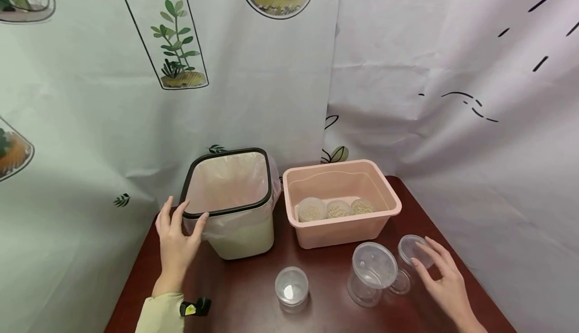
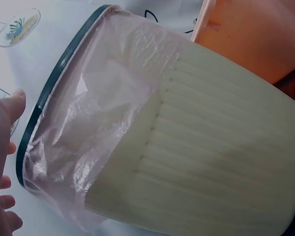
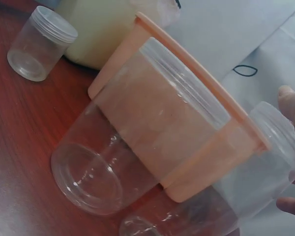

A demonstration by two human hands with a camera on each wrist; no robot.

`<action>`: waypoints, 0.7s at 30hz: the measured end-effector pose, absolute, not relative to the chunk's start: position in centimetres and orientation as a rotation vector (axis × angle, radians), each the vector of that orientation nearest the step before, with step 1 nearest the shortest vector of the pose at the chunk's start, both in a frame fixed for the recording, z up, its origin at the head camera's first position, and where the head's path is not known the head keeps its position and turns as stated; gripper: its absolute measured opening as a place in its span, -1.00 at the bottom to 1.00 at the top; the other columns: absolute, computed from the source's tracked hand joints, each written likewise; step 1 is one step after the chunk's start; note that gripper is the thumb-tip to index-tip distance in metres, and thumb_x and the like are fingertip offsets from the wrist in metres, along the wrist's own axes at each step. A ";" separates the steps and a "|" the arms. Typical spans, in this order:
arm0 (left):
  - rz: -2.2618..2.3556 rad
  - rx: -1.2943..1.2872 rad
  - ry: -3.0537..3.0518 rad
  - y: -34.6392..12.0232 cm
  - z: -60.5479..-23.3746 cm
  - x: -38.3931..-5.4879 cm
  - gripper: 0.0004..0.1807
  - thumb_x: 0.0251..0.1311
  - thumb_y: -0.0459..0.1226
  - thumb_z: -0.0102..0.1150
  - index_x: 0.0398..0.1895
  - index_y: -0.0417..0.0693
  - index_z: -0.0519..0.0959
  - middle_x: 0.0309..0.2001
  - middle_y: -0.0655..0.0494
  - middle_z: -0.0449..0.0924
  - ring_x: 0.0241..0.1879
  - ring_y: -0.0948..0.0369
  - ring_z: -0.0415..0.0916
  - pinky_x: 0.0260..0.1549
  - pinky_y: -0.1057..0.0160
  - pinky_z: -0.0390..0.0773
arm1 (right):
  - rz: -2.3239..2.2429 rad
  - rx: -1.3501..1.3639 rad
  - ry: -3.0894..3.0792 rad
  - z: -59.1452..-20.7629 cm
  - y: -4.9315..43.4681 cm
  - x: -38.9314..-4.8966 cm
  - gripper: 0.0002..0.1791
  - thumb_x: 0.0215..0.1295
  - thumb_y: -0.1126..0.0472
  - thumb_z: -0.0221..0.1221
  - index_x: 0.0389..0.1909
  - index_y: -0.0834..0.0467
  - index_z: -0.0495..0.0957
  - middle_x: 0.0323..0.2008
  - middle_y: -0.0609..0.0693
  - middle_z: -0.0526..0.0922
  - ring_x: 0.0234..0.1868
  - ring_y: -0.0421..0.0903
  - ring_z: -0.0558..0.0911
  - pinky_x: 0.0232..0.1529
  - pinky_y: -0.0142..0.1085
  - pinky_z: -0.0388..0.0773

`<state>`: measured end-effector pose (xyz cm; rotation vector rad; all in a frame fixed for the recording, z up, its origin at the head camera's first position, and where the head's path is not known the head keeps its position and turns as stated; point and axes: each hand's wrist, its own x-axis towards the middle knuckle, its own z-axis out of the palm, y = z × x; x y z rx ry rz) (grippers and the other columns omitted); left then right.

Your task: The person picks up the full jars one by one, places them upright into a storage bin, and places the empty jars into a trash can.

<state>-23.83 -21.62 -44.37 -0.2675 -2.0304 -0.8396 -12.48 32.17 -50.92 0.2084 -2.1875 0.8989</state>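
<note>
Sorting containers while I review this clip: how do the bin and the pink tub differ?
Shape: the bin is tall and narrow, while the pink tub is low and wide.
Colour: the bin is pale with a black rim; the pink tub's rim matches its walls.
Lining: the bin has a thin bag folded over its rim; the pink tub has none.
Both are open-topped and stand on the table.

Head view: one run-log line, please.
left hand: empty, beside lined bin | right hand: at rightmost clear jar, grip unclear | pink tub: three containers inside
</note>
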 end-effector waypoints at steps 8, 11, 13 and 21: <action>-0.953 -0.178 -2.041 -21.4 -45.2 -24.3 -0.45 -0.10 -0.38 0.41 0.05 -0.25 0.50 0.29 -0.19 0.19 0.26 -0.16 0.10 0.08 -0.25 0.18 | 0.917 0.160 -2.195 -51.9 32.0 -12.4 -0.45 -0.24 0.47 0.41 -0.07 0.23 0.60 0.17 0.16 0.37 0.23 -0.28 0.26 0.12 -0.63 0.08; -0.956 -0.153 -2.056 -21.4 -45.0 -24.7 -0.48 -0.07 -0.34 0.40 0.04 -0.25 0.51 0.28 -0.18 0.21 0.26 -0.15 0.11 0.05 -0.24 0.22 | 0.922 0.155 -2.195 -52.2 32.0 -12.4 -0.41 -0.28 0.47 0.42 -0.05 0.23 0.59 0.13 0.25 0.37 0.22 -0.29 0.25 0.10 -0.64 0.08; -0.943 -0.140 -2.069 -21.3 -44.9 -25.0 -0.48 -0.06 -0.31 0.40 0.03 -0.25 0.51 0.28 -0.18 0.21 0.26 -0.14 0.12 0.03 -0.24 0.24 | 0.917 0.161 -2.192 -52.3 32.0 -12.4 -0.39 -0.31 0.48 0.43 -0.05 0.24 0.59 0.11 0.29 0.38 0.21 -0.28 0.25 0.10 -0.63 0.09; -0.875 -0.180 -2.106 -20.7 -44.3 -25.9 -0.48 -0.05 -0.22 0.39 0.00 -0.25 0.53 0.24 -0.24 0.26 0.24 -0.14 0.12 -0.02 -0.24 0.26 | 0.915 0.162 -2.188 -52.5 32.1 -12.4 -0.36 -0.35 0.51 0.43 -0.06 0.24 0.59 0.09 0.34 0.38 0.20 -0.26 0.26 0.09 -0.64 0.10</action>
